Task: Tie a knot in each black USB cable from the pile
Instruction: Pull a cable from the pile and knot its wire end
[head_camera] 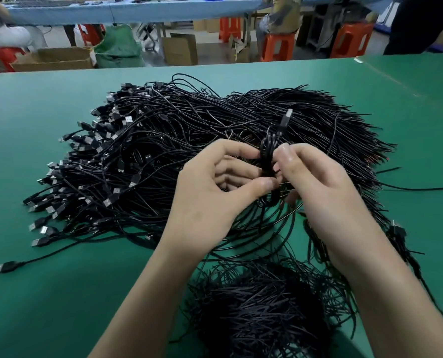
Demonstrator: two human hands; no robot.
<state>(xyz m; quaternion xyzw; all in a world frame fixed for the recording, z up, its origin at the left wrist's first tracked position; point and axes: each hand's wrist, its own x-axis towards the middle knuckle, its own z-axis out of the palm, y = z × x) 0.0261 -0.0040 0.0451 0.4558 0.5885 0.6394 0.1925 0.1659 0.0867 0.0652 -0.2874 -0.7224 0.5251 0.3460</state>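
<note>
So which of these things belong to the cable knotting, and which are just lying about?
Job: left hand, right hand, the coiled cable both pinch, the cable pile, the nearer heap.
Lying about: cardboard boxes, orange stools, green sack.

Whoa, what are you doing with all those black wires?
A person is working on one cable, looped into a small bunch. The left hand and the right hand both pinch it, just above the big pile on the green table. Its plug sticks up above the fingers. A knot doesn't look finished yet. A smaller heap of cables lies closer to the person; whether those are already knotted is hard to tell.
</note>
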